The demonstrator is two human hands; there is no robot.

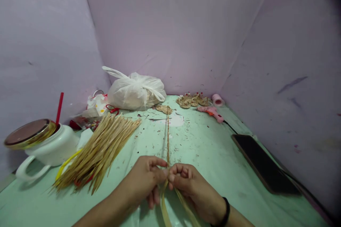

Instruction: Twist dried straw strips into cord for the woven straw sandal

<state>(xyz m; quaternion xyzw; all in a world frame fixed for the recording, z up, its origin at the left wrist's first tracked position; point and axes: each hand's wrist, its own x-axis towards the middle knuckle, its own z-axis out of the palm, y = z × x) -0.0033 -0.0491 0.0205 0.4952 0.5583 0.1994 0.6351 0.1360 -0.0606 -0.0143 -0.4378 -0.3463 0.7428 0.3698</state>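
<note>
A thin straw braid [168, 138] runs straight away from me to a coiled straw piece [163, 109] lying on the table. At the braid's near end my left hand [150, 177] pinches it between thumb and forefinger. My right hand [190, 184] is closed on the same end from the right side, touching the left fingertips. Loose flat straw strands [165, 209] hang from the fingers toward me. The exact crossing of the strands is hidden by the fingertips. A fanned bundle of dry straw [103, 149] lies to the left of my hands.
At left stands a white mug [57, 145] with a round lid [29, 133] and red straw [60, 108]. Behind are a white plastic bag [135, 92], woven straw pieces [190, 100] and a pink roll [217, 100]. A pink glue gun [211, 112] and phone [263, 163] lie right.
</note>
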